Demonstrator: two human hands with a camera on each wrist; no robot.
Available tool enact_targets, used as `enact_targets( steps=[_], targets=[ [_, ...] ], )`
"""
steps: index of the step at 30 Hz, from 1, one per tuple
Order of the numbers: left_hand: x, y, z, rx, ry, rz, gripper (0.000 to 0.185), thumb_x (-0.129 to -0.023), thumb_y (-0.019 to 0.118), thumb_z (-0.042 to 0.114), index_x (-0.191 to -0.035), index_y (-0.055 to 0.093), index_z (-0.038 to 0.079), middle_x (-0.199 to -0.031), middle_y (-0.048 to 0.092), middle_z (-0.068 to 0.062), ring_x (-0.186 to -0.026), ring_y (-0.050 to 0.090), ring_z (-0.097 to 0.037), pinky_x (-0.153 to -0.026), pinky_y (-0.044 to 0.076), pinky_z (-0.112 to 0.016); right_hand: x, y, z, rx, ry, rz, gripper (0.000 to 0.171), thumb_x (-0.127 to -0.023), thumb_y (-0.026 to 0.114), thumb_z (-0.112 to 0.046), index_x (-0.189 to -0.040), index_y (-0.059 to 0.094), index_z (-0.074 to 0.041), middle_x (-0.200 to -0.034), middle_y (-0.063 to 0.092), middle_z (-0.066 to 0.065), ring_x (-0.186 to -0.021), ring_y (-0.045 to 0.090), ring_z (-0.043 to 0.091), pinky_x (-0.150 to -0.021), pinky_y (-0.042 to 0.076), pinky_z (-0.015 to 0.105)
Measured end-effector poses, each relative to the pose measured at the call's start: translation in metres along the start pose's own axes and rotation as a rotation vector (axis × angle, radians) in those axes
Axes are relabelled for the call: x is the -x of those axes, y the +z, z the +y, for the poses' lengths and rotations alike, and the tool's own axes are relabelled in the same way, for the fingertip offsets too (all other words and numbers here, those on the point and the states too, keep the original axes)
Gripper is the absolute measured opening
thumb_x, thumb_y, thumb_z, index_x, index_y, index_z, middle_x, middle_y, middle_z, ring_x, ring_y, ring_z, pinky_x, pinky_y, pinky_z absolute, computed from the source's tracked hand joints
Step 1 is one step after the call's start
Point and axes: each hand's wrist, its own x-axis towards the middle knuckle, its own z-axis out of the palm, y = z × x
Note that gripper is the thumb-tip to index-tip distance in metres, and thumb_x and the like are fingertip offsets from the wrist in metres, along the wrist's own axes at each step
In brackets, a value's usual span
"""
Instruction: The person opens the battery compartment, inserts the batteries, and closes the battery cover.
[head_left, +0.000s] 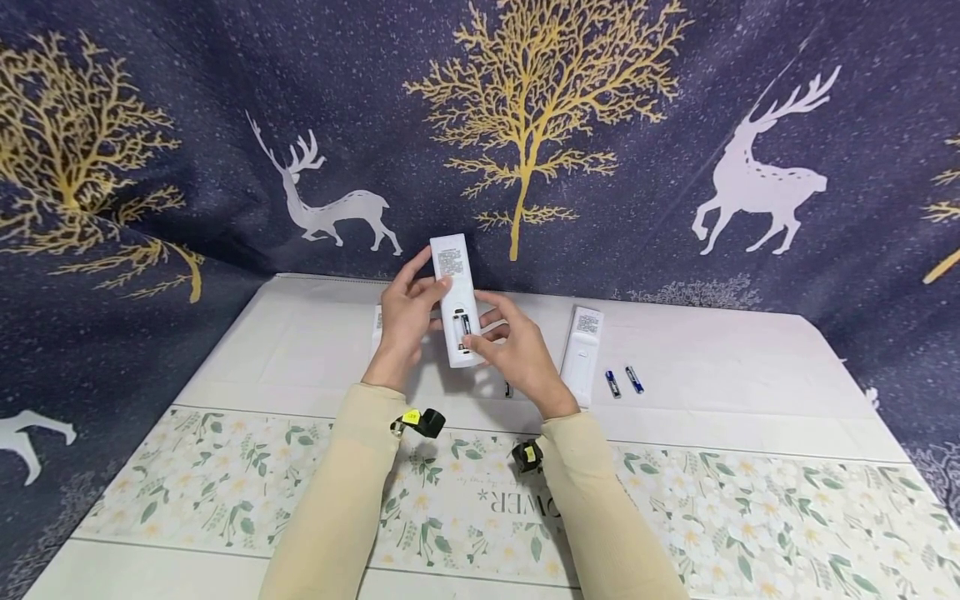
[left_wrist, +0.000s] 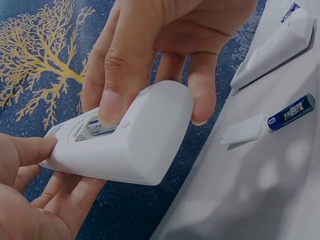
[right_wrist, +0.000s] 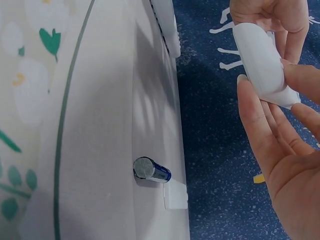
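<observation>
Held remote control (head_left: 456, 302): white, lifted above the table (head_left: 750, 392) in front of the person, back side up, its battery compartment uncovered with a battery (left_wrist: 102, 129) seated inside.
Left hand (head_left: 405, 321): wraps the remote's upper half from the left, fingers curled behind it and thumb across its back.
Right hand (head_left: 517, 350): grips the lower end, one fingertip (left_wrist: 111, 107) pressing on the battery in the compartment, the other fingers bracing the far edge.
Battery cover (left_wrist: 243, 131): lies flat on the table, just beside a loose blue battery (left_wrist: 291, 112).
Second remote (head_left: 582, 354): white, on the table to the right.
Two blue batteries (head_left: 623, 382): side by side, just right of the second remote.
</observation>
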Motion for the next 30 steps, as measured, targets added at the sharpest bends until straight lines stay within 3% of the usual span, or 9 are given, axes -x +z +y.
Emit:
enact_targets(
  steps=[17, 24, 30],
  targets=[
    [-0.0009, 0.0007, 0.0019, 0.019, -0.011, 0.004, 0.058, -0.104, 0.071, 0.014, -0.157, 0.054, 0.031, -0.12, 0.071, -0.008, -0.109, 0.071, -0.036, -0.062, 0.06, -0.026, 0.0001, 0.0, 0.0004, 0.034, -0.015, 0.014, 0.061, -0.097, 0.079, -0.006, -0.153, 0.055, -0.014, -0.111, 0.066, 0.011, -0.089, 0.071, 0.025, -0.072, 0.062, 0.036],
    [-0.0005, -0.0004, 0.0009, 0.008, -0.01, 0.001, 0.057, -0.104, 0.072, 0.015, -0.156, 0.056, 0.031, -0.119, 0.071, -0.007, -0.099, 0.073, -0.026, -0.06, 0.058, -0.024, 0.0008, -0.0025, -0.0026, 0.031, -0.015, -0.022, 0.064, -0.097, 0.079, -0.006, -0.155, 0.052, -0.01, -0.113, 0.066, 0.013, -0.087, 0.07, 0.025, -0.074, 0.061, 0.037],
    [-0.001, -0.0008, 0.0005, 0.018, -0.009, -0.004, 0.057, -0.104, 0.072, 0.014, -0.156, 0.056, 0.031, -0.118, 0.071, -0.007, -0.101, 0.072, -0.028, -0.063, 0.059, -0.026, -0.0001, -0.0051, -0.0045, 0.044, -0.005, -0.047, 0.065, -0.097, 0.079, -0.007, -0.156, 0.051, -0.011, -0.114, 0.067, 0.012, -0.091, 0.069, 0.025, -0.075, 0.062, 0.037]
  ],
)
